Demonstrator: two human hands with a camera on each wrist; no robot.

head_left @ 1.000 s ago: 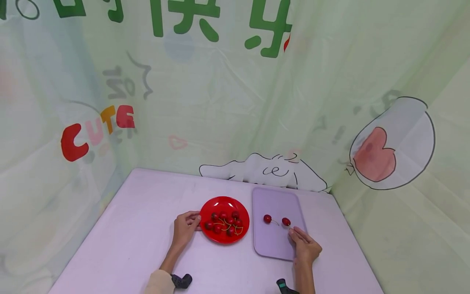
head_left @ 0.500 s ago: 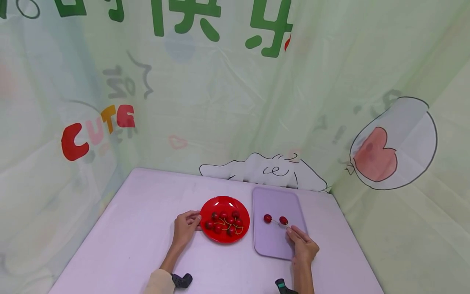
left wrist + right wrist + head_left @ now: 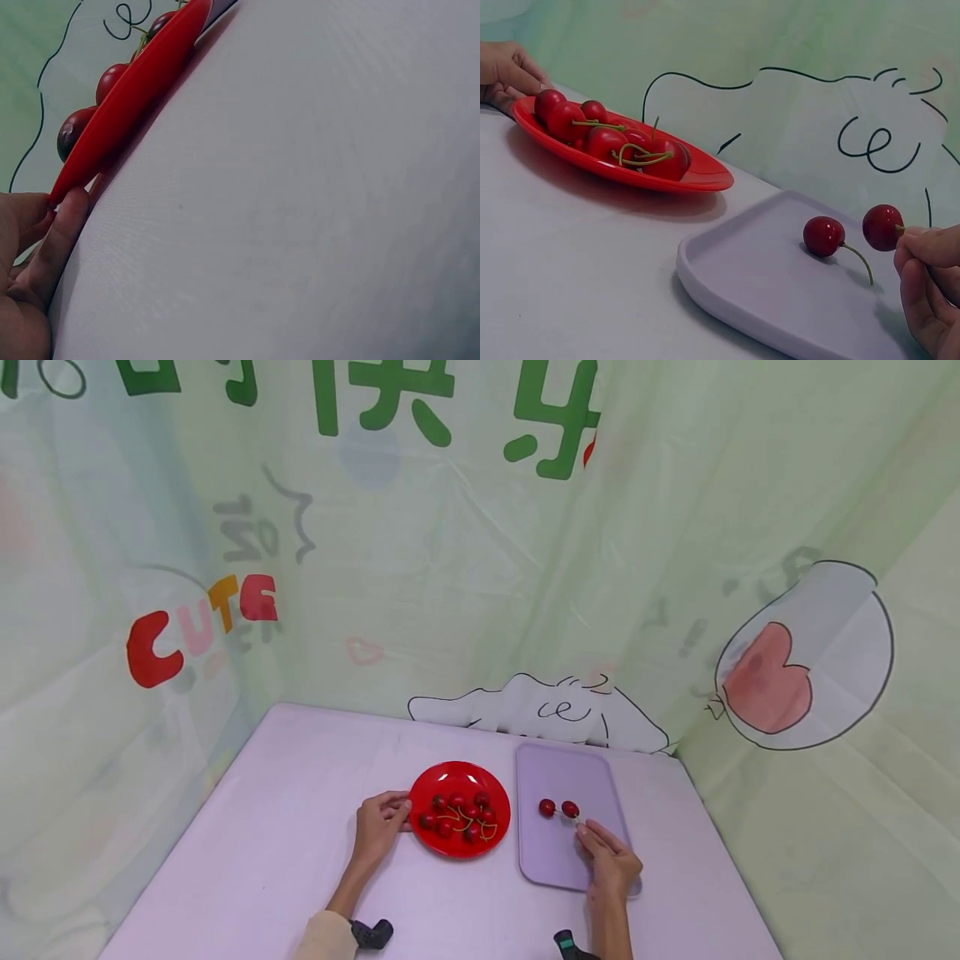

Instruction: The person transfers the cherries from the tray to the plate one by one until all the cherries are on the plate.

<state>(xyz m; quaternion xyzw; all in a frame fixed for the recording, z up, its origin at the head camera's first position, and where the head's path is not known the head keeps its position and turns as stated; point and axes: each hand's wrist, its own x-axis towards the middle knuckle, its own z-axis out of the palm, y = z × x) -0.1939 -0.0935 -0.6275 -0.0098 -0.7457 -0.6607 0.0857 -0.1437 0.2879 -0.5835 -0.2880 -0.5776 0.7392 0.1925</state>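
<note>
My left hand point(image 3: 381, 827) pinches the left rim of a red plate point(image 3: 459, 769), thumb above and fingers below in the left wrist view. Several dark red cherries with green stems point(image 3: 604, 142) are heaped on that plate. With thumb and fingertips my right hand point(image 3: 609, 858) pinches a cherry point(image 3: 883, 227) by its stem, holding it above the lilac tray point(image 3: 558, 860). Another cherry point(image 3: 824, 236) lies on the tray just left of the held one, its stem curving toward the hand.
The plate and tray stand side by side on a white table point(image 3: 300, 793), a narrow gap between them. Behind the table hangs a pale green printed curtain point(image 3: 450, 568), which also closes off both sides.
My right hand has moved left over the tray, bringing the held cherry close to the lying one. The left hand and the plate have stayed in place.
</note>
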